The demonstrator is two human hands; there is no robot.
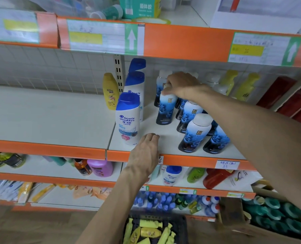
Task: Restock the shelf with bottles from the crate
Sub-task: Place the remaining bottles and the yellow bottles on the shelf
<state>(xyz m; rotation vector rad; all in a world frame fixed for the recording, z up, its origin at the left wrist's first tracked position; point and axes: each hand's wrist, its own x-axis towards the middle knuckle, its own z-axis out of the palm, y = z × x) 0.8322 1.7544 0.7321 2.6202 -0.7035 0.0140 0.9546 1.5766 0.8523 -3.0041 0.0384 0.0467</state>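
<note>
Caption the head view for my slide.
Right hand grips a blue bottle by its cap on the shelf; left hand rests on the shelf edge.

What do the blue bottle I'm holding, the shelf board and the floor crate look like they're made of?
The bottle in the right hand: likely plastic, glossy printed wrap, soft highlights on its white shoulder. The shelf board: probably painted metal, smooth matte white. The crate: seemingly dark moulded plastic, judging by its slotted rim.
</note>
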